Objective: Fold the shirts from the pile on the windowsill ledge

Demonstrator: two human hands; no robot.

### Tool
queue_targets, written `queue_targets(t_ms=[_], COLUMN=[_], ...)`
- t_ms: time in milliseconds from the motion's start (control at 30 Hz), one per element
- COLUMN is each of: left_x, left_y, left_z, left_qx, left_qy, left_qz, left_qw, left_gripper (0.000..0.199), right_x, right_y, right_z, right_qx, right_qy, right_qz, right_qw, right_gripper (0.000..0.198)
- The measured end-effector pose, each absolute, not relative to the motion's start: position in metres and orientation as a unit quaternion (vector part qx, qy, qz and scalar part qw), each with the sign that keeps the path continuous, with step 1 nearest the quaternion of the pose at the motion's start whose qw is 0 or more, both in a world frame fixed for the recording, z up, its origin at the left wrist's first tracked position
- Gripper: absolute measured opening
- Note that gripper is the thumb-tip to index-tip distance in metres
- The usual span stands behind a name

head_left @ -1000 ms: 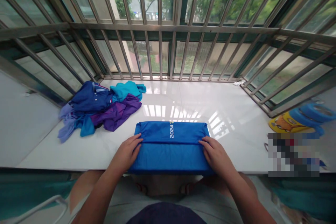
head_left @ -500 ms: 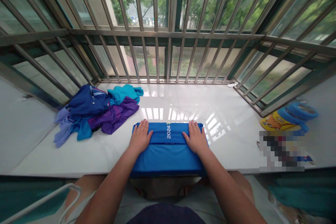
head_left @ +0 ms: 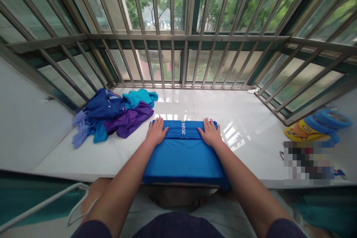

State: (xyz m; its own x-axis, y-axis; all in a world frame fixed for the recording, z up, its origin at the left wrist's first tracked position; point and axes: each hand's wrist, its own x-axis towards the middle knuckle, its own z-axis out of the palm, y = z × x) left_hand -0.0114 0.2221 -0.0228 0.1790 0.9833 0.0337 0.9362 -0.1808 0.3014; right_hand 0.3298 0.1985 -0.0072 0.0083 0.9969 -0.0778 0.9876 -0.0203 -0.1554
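Observation:
A blue shirt (head_left: 184,160) lies on the white sill in front of me. Its far end is folded over into a flat band with "2024" printed in white, and its near end hangs over the front edge. My left hand (head_left: 156,131) rests palm down on the left end of the band, fingers stretched out and pointing away from me. On the right end, my right hand (head_left: 210,132) lies flat in the same way, thumb turned inward. Neither hand grips the cloth.
A pile of rumpled clothes, with a purple garment (head_left: 130,119) and a teal one (head_left: 139,98), lies left on the white sill (head_left: 122,160). Metal bars (head_left: 184,38) close off the window. At right are a yellow and blue bottle (head_left: 315,124) and blurred-out items (head_left: 308,163).
Both hands and the shirt's folded band have moved farther from me across the sill. More plain blue cloth shows between the band and the front edge. My view has turned slightly left.

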Motion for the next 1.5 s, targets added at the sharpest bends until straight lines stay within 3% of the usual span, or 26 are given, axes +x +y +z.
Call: queue_targets(t_ms=[267,367,433,767,900,1133,1300,1500], left_x=[-0.049,-0.060,-0.063,-0.086,-0.102,-0.121,-0.110,-0.038], left_y=[0.278,0.291,0.293,0.225,0.154,0.052,0.045,0.079], left_z=[0.017,0.030,0.037,0.068,0.039,-0.030,-0.018,-0.007], left_qx=[0.753,0.755,0.757,0.769,0.821,0.878,0.864,0.829], left_qy=[0.637,0.632,0.625,0.590,0.510,0.450,0.471,0.526], left_qz=[0.094,0.082,0.088,0.202,0.249,0.161,0.172,0.189], left_qw=[0.133,0.157,0.167,0.138,0.066,0.024,0.040,0.027], left_gripper=[0.045,0.017,0.010,0.016,0.016,0.034,0.033,0.051], right_x=[0.372,0.381,0.382,0.388,0.401,0.410,0.393,0.309], right_y=[0.231,0.243,0.247,0.203,0.144,0.039,0.023,0.047], right_z=[0.031,0.048,0.057,0.085,0.061,-0.013,-0.010,0.002], right_qx=[-0.673,-0.642,-0.629,-0.628,-0.550,-0.499,-0.555,-0.556], right_qy=[-0.733,-0.757,-0.768,-0.774,-0.827,-0.854,-0.820,-0.820], right_qz=[0.099,0.121,0.120,0.053,0.010,-0.036,-0.046,-0.012], right_qw=[0.005,-0.015,-0.012,0.065,0.118,0.145,0.130,0.134], right_gripper=[0.054,0.030,0.020,0.020,0.021,0.030,0.047,0.054])
